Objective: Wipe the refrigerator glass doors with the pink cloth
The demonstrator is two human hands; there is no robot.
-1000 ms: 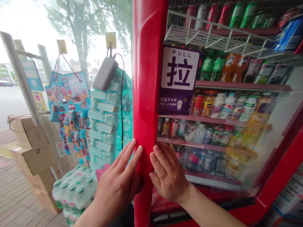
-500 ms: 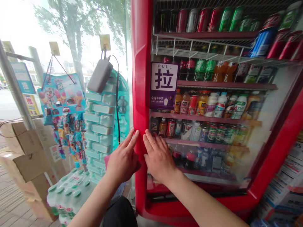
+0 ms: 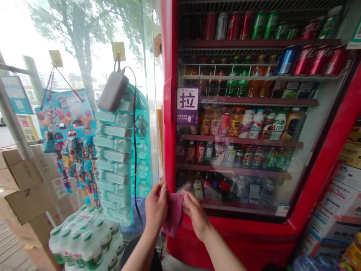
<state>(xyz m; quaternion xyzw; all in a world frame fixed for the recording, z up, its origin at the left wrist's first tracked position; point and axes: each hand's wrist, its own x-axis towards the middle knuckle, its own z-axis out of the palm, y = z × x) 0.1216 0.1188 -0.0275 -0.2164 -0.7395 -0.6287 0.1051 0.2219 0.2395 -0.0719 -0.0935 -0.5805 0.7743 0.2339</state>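
Observation:
A pink cloth (image 3: 172, 215) hangs between my two hands, in front of the red drinks fridge (image 3: 171, 150). Fingers of my left hand (image 3: 155, 210) are closed round its left side, thumb up. My right hand (image 3: 196, 214) pinches the cloth's upper right corner between thumb and fingertips. The fridge's glass door is closed, and a purple and white pull sign (image 3: 187, 106) is stuck on its left side. Behind the glass stand rows of cans and bottles on several shelves.
On the left, a shrink-wrapped pack of bottles (image 3: 84, 239) stands low beside cardboard boxes (image 3: 26, 199). Teal packaging (image 3: 114, 165), a grey power adapter box (image 3: 113, 91) and a blue snack hanger (image 3: 67, 114) hang by the window. Stacked cartons (image 3: 332, 210) flank the fridge's right.
Both hands have come down and away from the door frame's left edge. The pink cloth, barely visible by my left hand before, is now held between both hands. The door appears farther off.

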